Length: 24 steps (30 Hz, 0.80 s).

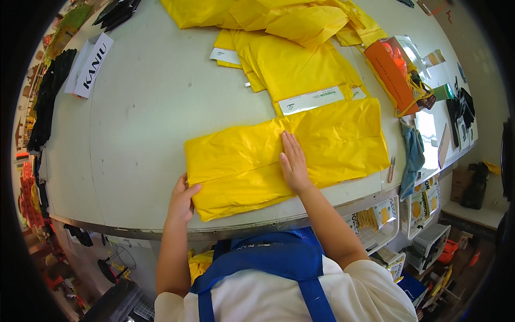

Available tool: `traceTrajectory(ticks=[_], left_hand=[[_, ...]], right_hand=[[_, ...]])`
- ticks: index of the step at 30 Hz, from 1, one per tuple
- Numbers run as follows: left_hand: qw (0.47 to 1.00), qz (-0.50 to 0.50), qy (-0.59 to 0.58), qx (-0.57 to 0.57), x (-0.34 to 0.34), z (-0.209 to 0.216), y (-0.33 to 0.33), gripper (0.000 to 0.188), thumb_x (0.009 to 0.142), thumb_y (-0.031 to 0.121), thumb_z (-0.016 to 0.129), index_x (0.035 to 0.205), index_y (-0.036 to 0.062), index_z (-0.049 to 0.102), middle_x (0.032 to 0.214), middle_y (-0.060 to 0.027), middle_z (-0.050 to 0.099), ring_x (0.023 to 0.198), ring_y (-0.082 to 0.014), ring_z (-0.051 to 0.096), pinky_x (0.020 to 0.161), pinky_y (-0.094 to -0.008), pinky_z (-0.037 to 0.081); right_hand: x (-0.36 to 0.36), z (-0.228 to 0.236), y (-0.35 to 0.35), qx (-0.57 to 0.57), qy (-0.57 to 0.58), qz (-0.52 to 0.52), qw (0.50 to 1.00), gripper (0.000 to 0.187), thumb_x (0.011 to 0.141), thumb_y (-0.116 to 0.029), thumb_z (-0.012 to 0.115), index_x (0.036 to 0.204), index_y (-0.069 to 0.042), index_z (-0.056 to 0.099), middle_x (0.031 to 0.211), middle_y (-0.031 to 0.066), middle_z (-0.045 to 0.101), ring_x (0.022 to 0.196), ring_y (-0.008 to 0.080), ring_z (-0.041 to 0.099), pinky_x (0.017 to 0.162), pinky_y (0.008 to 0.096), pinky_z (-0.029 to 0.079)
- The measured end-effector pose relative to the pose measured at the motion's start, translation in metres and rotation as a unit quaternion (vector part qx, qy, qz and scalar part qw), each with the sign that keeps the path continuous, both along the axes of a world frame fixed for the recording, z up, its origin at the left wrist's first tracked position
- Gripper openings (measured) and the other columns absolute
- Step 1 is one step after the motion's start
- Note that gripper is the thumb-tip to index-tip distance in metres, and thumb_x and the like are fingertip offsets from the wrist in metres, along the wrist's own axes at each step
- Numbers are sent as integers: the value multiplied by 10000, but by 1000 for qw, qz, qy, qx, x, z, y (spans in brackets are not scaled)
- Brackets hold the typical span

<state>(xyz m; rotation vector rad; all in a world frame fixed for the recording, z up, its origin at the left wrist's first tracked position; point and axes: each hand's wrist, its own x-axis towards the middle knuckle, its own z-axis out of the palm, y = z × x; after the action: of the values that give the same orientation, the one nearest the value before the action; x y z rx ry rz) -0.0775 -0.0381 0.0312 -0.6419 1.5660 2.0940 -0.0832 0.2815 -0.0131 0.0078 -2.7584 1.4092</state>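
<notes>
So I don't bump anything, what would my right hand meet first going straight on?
Past the folded yellow bundle, your right hand would probably meet another yellow piece, near the left end of its white card; depth is unclear.

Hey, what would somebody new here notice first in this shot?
Probably the yellow bundle at the near side of the table, with the left hand at its left end and the right hand flat on top. Next, the yellow pile beyond it and the orange box to the right.

A cream-white, short-sleeved cloth shirt (pixel 257 301) shows beneath a bright blue fabric apron (pixel 268 263) with two flat shoulder straps (pixel 315 298).
</notes>
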Motion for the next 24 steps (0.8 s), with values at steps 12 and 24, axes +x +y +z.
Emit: traceTrajectory(ticks=[12, 24], left_hand=[[938, -315, 124, 80, -36, 114, 372, 747, 794, 77, 612, 1367, -18, 143, 1007, -212, 578, 874, -282, 607, 766, -368, 487], [828, -242, 406, -302, 33, -10, 238, 800, 687, -86, 584, 1409, 82, 283, 1403, -227, 279, 1300, -382, 313, 1041, -437, 330]], right_hand=[[2, 7, 33, -638, -164, -85, 748, 528, 956, -305, 413, 1401, -34, 328, 1443, 164, 337, 1350, 324, 275, 1105, 384, 215], [6, -2, 47, -396, -173, -87, 898, 511, 947, -322, 436, 1380, -56, 381, 1422, 165, 369, 1331, 322, 311, 1099, 387, 231]])
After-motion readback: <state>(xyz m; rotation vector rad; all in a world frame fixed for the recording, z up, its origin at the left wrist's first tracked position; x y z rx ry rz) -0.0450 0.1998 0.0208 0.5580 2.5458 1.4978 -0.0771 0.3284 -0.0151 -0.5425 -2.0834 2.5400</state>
